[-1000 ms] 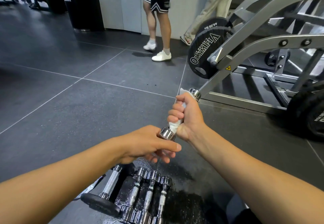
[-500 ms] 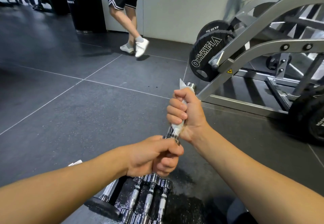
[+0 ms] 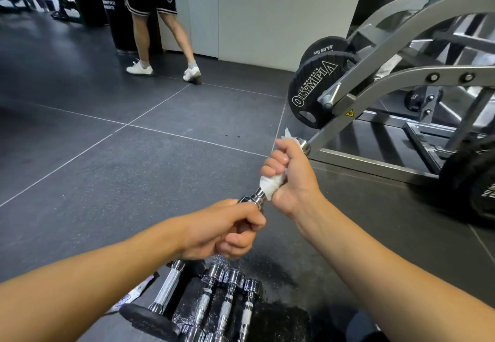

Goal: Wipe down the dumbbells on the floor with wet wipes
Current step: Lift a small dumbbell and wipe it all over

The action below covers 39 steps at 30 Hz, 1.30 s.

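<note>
Centre of frame: a chrome dumbbell (image 3: 256,199) held above the floor (image 3: 134,181), the left hand (image 3: 222,230) with its grip clamped on the near end, the right hand (image 3: 292,178) with its grip clamped on a wet wipe (image 3: 270,185) round the handle. Twisting while sliding should cover every groove. Other dumbbells (image 3: 227,301) lie at bottom centre.

Glossy chrome dumbbell (image 3: 256,199), seemingly paper wipe (image 3: 270,184)
</note>
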Tool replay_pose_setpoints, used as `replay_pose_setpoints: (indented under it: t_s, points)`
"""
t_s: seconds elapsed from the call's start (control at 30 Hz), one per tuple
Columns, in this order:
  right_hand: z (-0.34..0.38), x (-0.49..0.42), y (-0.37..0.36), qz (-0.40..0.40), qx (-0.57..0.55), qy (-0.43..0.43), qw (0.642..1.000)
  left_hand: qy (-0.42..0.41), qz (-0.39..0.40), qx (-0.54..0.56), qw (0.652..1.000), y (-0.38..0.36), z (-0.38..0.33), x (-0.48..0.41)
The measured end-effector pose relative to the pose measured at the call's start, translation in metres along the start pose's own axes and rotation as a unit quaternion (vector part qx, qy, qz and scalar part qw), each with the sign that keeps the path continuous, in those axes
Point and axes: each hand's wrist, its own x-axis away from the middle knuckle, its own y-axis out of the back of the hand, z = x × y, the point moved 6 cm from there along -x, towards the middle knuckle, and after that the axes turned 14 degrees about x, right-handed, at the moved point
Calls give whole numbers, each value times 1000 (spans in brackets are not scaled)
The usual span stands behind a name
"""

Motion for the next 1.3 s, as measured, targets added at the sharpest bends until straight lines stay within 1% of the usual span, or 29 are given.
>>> replay_pose_setpoints:
  t_s: [0.03,0.07,0.1,0.13,0.17,0.2,0.23,0.27,0.3,0.33,0.37,0.4,0.43,0.47,0.57,0.6,0.63,0.67,0.73,0.8,0.9,0.97,1.03,1.1,1.17,1.3]
  points:
    - [3,3,-6,39,2,5,999,18,54,46,997,-6,4,0]
    - [5,7,-12,70,11,8,997,34,88,76,993,-11,6,1]
    - [6,9,-16,88,28,9,996,39,91,72,992,-14,8,1]
    - [6,10,-17,87,49,9,995,36,70,38,996,-13,9,0]
    - [4,9,-15,68,72,6,995,25,23,-21,999,-11,9,-1]
    - [2,7,-10,36,91,1,995,8,-43,-91,995,-5,6,-2]
    - [0,4,-3,0,104,-6,995,-16,-114,-160,980,2,2,-3]
    - [-4,1,4,-36,116,-14,993,-41,-184,-230,955,9,-4,-3]
    - [-7,0,11,-66,125,-27,990,-58,-251,-308,916,16,-9,0]
    - [-11,-2,16,-90,135,-39,986,-58,-312,-397,861,24,-13,2]
    - [-13,-2,20,-107,144,-48,983,-42,-354,-481,801,29,-15,4]
    - [-16,-2,22,-111,149,-55,981,-32,-380,-531,756,32,-16,6]
    - [-17,0,20,-101,151,-61,981,-36,-392,-539,745,35,-16,7]
    - [-17,2,17,-80,142,-57,985,-44,-388,-511,765,36,-16,6]
    - [-14,7,8,-29,104,-42,993,-78,-341,-312,883,34,-12,1]
    - [-12,6,7,-18,95,-39,995,-74,-327,-241,911,33,-10,0]
    - [-11,6,5,2,90,-37,995,-63,-318,-187,927,33,-9,-1]
    - [-11,5,4,21,88,-38,995,-52,-312,-152,936,33,-8,-1]
    - [-10,5,1,47,105,-34,993,-41,-300,-114,946,32,-8,-2]
    - [-10,5,0,73,149,-15,986,-46,-301,-114,946,34,-11,1]
    - [-4,10,3,106,239,20,965,-48,-298,-128,945,32,-11,1]
    - [-3,11,6,115,296,28,948,-46,-294,-109,948,33,-7,0]
    - [-3,10,10,104,337,31,935,-47,-293,-89,951,35,-6,0]
    - [-2,6,18,66,359,23,931,-56,-291,-79,952,34,-6,1]
    - [-1,3,25,32,354,5,935,-65,-292,-74,951,34,-6,2]
    - [7,3,36,-2,344,-11,939,-71,-290,-76,951,34,-7,2]
